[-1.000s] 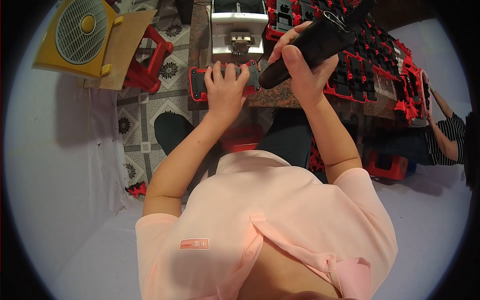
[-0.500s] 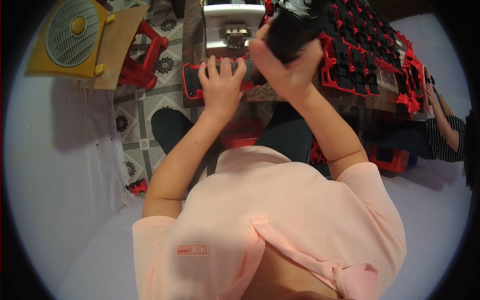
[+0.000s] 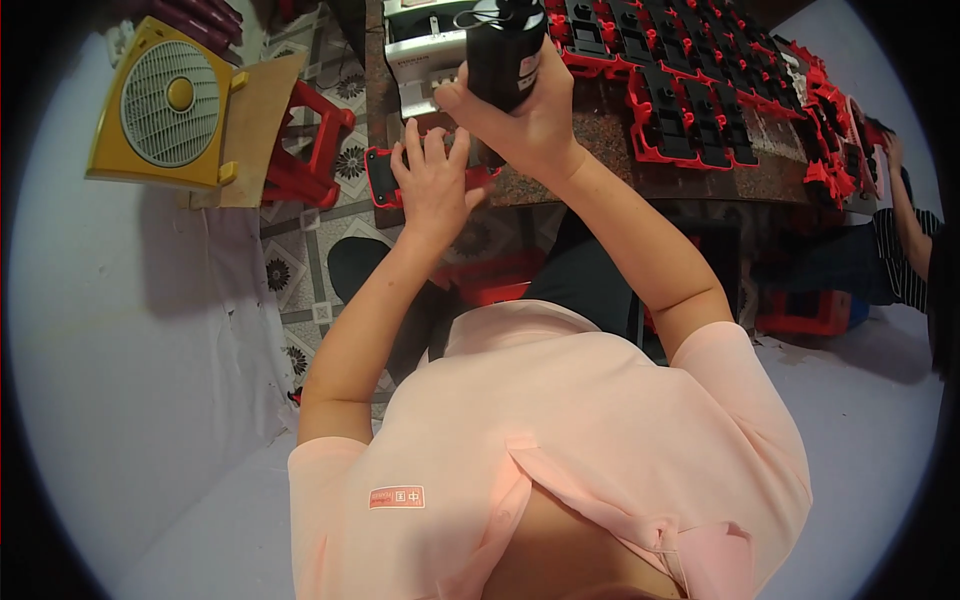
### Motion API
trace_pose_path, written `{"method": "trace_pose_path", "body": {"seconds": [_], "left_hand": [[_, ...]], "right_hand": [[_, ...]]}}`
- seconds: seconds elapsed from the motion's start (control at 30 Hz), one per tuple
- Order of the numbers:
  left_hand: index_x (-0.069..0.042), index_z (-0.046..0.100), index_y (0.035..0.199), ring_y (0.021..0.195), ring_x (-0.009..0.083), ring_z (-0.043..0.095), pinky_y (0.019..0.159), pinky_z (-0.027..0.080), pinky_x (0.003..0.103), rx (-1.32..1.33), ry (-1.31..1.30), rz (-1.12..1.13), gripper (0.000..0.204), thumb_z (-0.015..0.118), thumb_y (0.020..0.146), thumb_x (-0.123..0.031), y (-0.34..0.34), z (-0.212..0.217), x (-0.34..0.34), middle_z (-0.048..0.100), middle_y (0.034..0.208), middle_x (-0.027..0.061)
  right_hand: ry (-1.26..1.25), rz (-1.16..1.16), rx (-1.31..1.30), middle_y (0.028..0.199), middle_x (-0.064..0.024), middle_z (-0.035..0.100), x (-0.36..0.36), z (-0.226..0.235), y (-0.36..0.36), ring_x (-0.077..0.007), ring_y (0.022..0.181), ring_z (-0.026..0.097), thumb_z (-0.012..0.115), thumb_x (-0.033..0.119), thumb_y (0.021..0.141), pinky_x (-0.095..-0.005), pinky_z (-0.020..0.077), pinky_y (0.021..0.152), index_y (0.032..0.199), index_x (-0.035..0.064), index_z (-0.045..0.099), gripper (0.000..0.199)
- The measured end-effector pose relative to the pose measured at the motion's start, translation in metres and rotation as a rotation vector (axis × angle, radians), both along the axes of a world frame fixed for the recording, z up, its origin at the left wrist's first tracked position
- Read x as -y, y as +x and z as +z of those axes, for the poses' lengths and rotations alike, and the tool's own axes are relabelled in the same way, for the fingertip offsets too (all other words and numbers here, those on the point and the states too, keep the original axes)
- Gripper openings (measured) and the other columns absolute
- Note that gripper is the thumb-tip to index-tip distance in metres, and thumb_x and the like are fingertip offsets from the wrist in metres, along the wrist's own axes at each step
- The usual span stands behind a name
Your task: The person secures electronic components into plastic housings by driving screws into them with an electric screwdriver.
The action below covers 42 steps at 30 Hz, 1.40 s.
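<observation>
My right hand [image 3: 540, 125] is wrapped round a black cylindrical electric screwdriver [image 3: 500, 65] with a wire loop on top, held upright near the table's front edge. Its lower tip is hidden behind my hand. To its left, a long red and black plastic housing [image 3: 383, 178] lies at the edge. My left hand [image 3: 432, 190] rests across this housing, fingers reaching over its far side and thumb by its near side, gripping it in place. Just beyond stands a silver-white box-shaped machine [image 3: 425, 48], partly covered by the screwdriver.
Rows of red and black plastic housings [image 3: 690, 115] cover the table's right part. On the left, a yellow box fan [image 3: 170, 105] stands on a board over a red stool [image 3: 310, 140]. A co-worker's arm [image 3: 905, 190] shows at far right.
My right hand has moved left with the screwdriver, which now stands more upright. My left hand stays on the housing, its fingers slightly shifted. The whole view has shifted a little.
</observation>
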<state>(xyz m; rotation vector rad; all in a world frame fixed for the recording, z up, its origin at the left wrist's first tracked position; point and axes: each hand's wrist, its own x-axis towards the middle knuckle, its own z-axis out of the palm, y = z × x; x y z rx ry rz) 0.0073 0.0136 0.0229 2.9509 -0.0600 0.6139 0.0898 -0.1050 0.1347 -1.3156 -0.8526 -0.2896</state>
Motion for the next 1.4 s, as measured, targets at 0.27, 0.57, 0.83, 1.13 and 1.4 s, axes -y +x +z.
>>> {"method": "trace_pose_path", "body": {"seconds": [0.27,0.57,0.83,1.13,1.4], "left_hand": [[-0.012,0.048,0.142,0.134,0.0442,0.039,0.104,0.033,0.061,-0.083,-0.037,0.012,0.09,0.087,0.07,-0.047,0.006,0.0,0.006,0.047,0.133,0.0178],[-0.011,0.048,0.14,0.131,0.0454,0.04,0.102,0.032,0.062,-0.11,0.035,0.048,0.085,0.087,0.07,-0.038,0.008,0.018,0.023,0.045,0.137,0.0161],[-0.011,0.067,0.12,0.115,0.0301,0.051,0.094,0.038,0.047,0.087,-0.04,-0.327,0.068,0.09,0.062,-0.037,0.04,0.0,0.008,0.057,0.121,0.0106],[-0.017,0.062,0.127,0.11,0.0357,0.055,0.092,0.039,0.048,-0.076,-0.174,-0.026,0.065,0.085,0.071,-0.04,0.028,0.013,0.013,0.055,0.126,0.0152],[-0.017,0.066,0.122,0.133,0.0348,0.042,0.097,0.036,0.054,0.04,-0.176,-0.161,0.054,0.083,0.073,-0.031,0.026,0.007,0.018,0.052,0.138,0.0086]], "right_hand": [[0.013,-0.123,0.045,0.097,-0.0087,0.064,0.001,-0.011,0.002,-0.0125,0.081,0.065,0.093,0.025,0.073,-0.0272,0.0546,0.07,0.119,0.0018,0.044,0.071],[0.238,-0.089,-0.035,0.097,-0.0079,0.062,0.001,-0.013,0.012,-0.0117,0.083,0.065,0.095,0.016,0.07,-0.0257,0.0547,0.07,0.119,0.004,0.04,0.075],[0.061,-0.229,0.156,0.104,-0.0097,0.061,0.004,-0.022,0.009,-0.0148,0.086,0.068,0.088,-0.003,0.072,-0.0276,0.0588,0.074,0.123,0.0032,0.036,0.073],[0.223,-0.271,0.206,0.107,-0.0142,0.064,0.036,0.009,0.029,-0.014,0.083,0.066,0.084,0.006,0.083,-0.027,0.0569,0.074,0.123,0.0037,0.032,0.065],[0.324,-0.217,-0.003,0.108,-0.0078,0.055,0.015,-0.017,0.021,-0.0106,0.091,0.06,0.094,0.015,0.073,-0.0249,0.0522,0.077,0.124,0.003,0.035,0.079]]}}
